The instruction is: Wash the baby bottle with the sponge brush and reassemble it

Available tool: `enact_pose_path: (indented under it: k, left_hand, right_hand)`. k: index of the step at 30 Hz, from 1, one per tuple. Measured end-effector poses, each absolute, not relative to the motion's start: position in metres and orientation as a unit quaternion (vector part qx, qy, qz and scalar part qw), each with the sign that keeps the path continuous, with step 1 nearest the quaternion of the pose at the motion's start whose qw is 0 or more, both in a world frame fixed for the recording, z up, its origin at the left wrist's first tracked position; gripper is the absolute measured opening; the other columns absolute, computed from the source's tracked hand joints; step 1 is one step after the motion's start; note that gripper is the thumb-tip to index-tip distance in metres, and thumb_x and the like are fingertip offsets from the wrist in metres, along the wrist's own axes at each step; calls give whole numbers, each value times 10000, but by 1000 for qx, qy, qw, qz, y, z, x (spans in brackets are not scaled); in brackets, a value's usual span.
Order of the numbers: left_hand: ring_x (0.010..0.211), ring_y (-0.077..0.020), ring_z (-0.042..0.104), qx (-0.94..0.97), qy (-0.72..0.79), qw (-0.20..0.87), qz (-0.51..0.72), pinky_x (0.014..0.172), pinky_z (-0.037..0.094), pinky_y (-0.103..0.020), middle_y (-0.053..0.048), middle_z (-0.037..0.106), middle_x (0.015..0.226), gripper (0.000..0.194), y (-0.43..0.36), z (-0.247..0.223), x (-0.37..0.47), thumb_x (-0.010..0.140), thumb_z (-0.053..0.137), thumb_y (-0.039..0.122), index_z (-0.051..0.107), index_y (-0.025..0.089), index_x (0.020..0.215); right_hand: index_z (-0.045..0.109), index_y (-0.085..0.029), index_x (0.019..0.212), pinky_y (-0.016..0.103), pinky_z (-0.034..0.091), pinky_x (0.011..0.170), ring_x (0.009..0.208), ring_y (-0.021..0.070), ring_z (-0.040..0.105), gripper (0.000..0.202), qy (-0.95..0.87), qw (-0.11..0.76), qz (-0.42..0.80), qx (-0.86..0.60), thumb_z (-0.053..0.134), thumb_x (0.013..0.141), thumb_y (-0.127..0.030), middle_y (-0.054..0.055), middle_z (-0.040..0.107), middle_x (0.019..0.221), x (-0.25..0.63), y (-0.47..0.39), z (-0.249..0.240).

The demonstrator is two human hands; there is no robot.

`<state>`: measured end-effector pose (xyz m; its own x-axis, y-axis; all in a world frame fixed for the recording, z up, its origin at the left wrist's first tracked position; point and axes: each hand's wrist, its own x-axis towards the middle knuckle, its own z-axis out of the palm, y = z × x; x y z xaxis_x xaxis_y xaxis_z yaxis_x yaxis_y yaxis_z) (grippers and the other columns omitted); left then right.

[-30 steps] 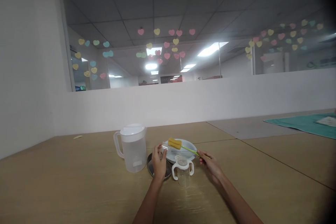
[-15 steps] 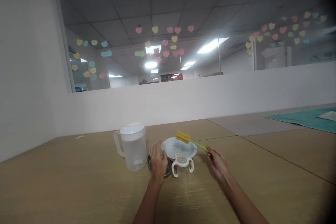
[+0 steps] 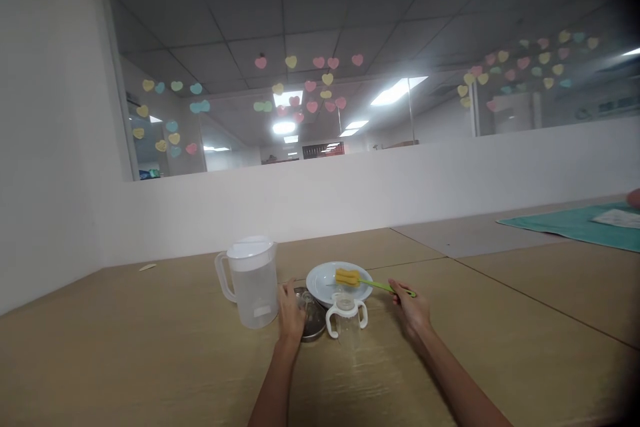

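Note:
My right hand (image 3: 413, 308) is closed round the green handle of a bottle brush (image 3: 383, 285). Its yellow sponge head lies over the white bowl (image 3: 314, 278). My left hand (image 3: 291, 315) is at the left rim of a round metal dish (image 3: 315, 329), fingers somewhat apart and nothing visible in them; whether it touches the rim I cannot tell. Inside the dish sits a small clear piece, too blurred to name. In front of the bowl stands a clear baby bottle (image 3: 349, 325) with two white side handles.
A translucent lidded pitcher (image 3: 256, 293) stands left of my left hand. A thin pale scrap (image 3: 147, 267) lies near the wall. At the far right is a teal cloth (image 3: 565, 223) with a white packet (image 3: 619, 218); part of another person's hand (image 3: 634, 198) shows at the edge.
The brush head has lowered from above the bowl's far rim towards its inside. My left hand has shifted left off the metal dish, uncovering the clear piece in it.

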<state>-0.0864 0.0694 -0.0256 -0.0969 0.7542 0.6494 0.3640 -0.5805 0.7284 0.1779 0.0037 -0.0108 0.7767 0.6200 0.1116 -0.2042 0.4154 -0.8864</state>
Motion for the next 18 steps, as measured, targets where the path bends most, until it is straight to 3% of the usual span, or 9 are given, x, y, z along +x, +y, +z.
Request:
enact_pose_path:
  k: [5, 11, 15, 18]
  left_hand:
    - [1111, -224, 468, 696, 462, 146, 530, 993, 335, -337, -114, 506, 1115, 646, 73, -31, -87, 627, 460, -30, 446, 166, 1241]
    - [1254, -202, 370, 746, 522, 103, 401, 1045, 283, -289, -111, 402, 1345, 698, 79, -37, -90, 682, 436, 1, 295, 148, 1349]
    - [1307, -199, 294, 757, 504, 48, 412, 1074, 245, -305, -97, 365, 1399, 623, 78, -31, -91, 716, 404, 18, 349, 131, 1327]
    - [1202, -218, 412, 747, 524, 9, 409, 1011, 314, -346, -85, 500, 1262, 436, 73, -21, -90, 770, 394, 70, 523, 172, 1174]
  right_hand:
    - [618, -128, 699, 180, 395, 382, 418, 67, 462, 375, -213, 815, 249, -478, 798, 433, -321, -34, 566, 495, 179, 3, -11]
    - [618, -125, 685, 173, 389, 382, 428, 66, 458, 374, -203, 821, 257, -468, 803, 424, -318, -35, 557, 490, 179, 4, -13]
    - [609, -140, 654, 174, 400, 397, 447, 61, 456, 339, -188, 828, 270, -453, 778, 457, -358, -33, 562, 540, 181, 4, -11]
    - [627, -143, 671, 185, 412, 414, 453, 63, 452, 352, -183, 831, 274, -448, 726, 525, -448, -19, 574, 569, 183, 2, -9]
